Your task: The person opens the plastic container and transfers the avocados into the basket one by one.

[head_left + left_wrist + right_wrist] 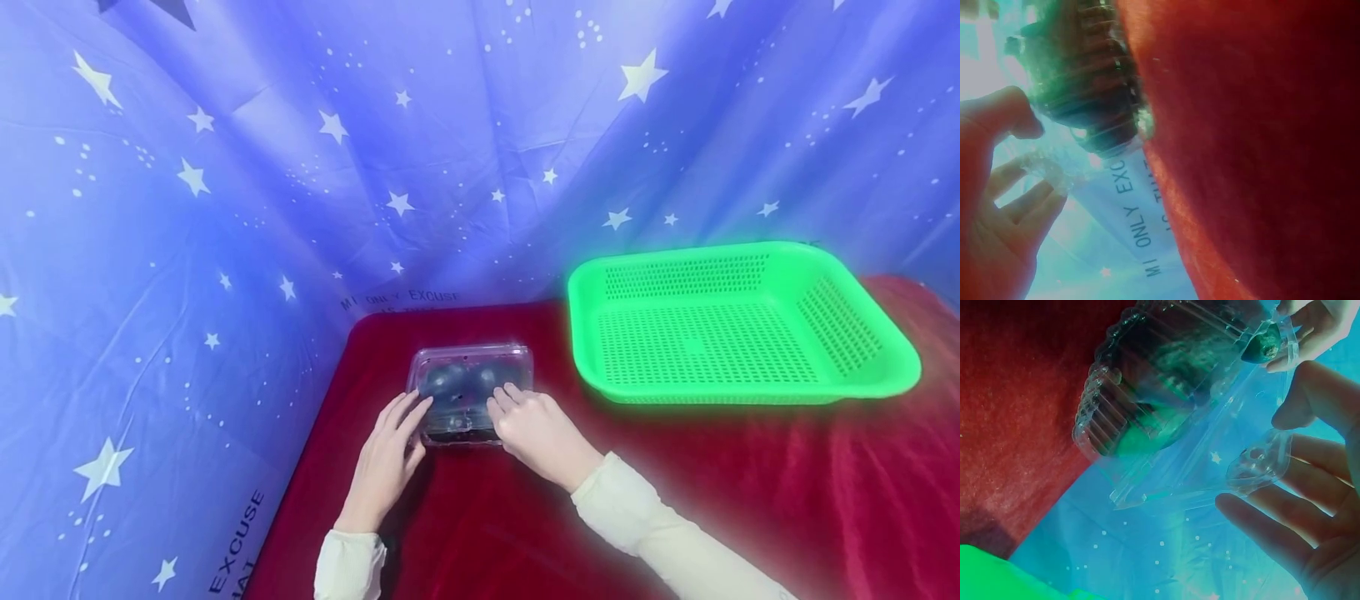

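Observation:
A clear plastic clamshell box stands near the far edge of the red-covered table. Several dark, rounded fruits, greenish and avocado-like, show through its walls. Its lid stands apart from the ribbed tray along the near side. At the left corner of the lid, my left hand holds the edge between thumb and fingers. Opposite it, my right hand grips the right corner, thumb on one face and fingers on the other, as the right wrist view shows. Both hands partly cover the box in the head view.
A bright green perforated basket stands on the table to the right of the box. Red velvety cloth covers the table. Behind and to the left hangs a blue curtain with white stars.

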`<action>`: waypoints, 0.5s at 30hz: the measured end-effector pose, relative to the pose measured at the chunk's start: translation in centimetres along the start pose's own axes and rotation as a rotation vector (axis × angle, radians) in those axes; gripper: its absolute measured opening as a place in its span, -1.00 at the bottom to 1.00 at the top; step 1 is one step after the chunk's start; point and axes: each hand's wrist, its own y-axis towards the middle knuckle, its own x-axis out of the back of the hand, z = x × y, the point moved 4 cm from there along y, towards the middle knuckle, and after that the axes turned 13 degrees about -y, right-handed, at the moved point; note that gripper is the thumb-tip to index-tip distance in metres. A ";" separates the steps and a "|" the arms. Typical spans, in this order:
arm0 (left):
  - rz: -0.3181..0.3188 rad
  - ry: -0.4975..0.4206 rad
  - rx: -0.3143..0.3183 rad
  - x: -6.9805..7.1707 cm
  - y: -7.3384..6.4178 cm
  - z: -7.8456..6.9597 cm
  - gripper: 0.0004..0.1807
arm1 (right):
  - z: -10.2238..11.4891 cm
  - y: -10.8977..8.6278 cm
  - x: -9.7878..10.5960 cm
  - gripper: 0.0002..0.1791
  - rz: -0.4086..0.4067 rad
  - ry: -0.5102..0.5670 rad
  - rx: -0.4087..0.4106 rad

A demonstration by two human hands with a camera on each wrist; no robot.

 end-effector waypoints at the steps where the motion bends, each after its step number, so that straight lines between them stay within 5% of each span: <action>1: -0.007 -0.003 -0.001 0.1 0.1 0.0 -0.31 | 0.0 0.0 0.0 -0.52 0.000 0.001 0.001; 9: -0.070 -0.043 0.001 0.8 0.6 0.0 -0.38 | -0.5 0.1 0.2 -0.50 0.008 0.049 -0.009; 15: -0.108 -0.077 0.002 1.6 1.4 0.0 -0.42 | -1.0 0.1 0.0 -0.57 -0.063 0.117 -0.050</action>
